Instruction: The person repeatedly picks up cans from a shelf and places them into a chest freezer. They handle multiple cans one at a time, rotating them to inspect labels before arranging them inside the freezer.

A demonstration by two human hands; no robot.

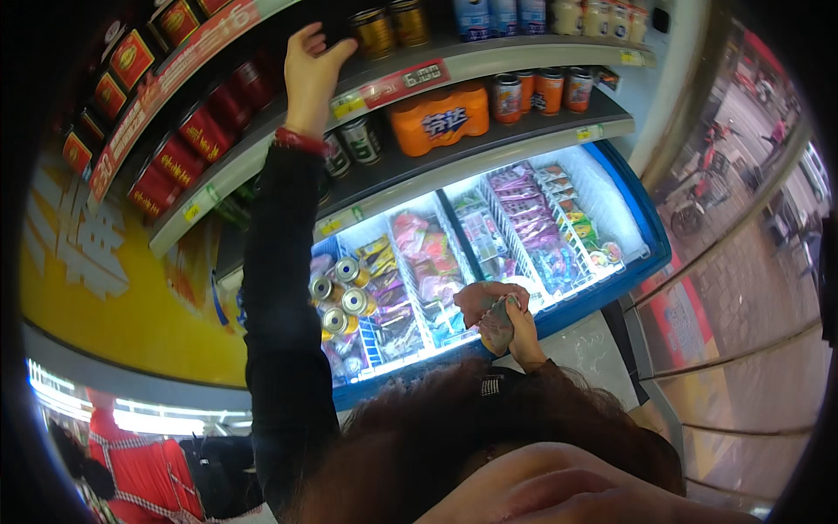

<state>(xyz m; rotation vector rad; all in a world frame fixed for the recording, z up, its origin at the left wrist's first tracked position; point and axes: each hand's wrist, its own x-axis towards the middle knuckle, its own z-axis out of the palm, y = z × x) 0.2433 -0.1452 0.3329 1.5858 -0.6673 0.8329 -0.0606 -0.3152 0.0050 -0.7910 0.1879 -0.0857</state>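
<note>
My left hand (313, 78) is raised at the shelf rack, thumb and fingers apart, with nothing in it. Just to its right two gold cans (389, 31) stand on the shelf. Red cans (208, 124) stand in a row to its left, on the same tier. Lower down, my right hand (525, 337) grips a crumpled pinkish-grey cloth (492, 313) over the front edge of a chest freezer (425, 374). A cluster of gold-topped cans (342, 295) rests on the freezer's left part, over the packaged goods.
An orange multipack of cans (440, 118) and loose orange cans (548, 90) stand on the lower shelf (478, 145). Blue cartons (503, 18) and small bottles (599, 18) fill the upper right. A glass partition (713, 262) closes the right side. Someone in a red apron (147, 475) is at lower left.
</note>
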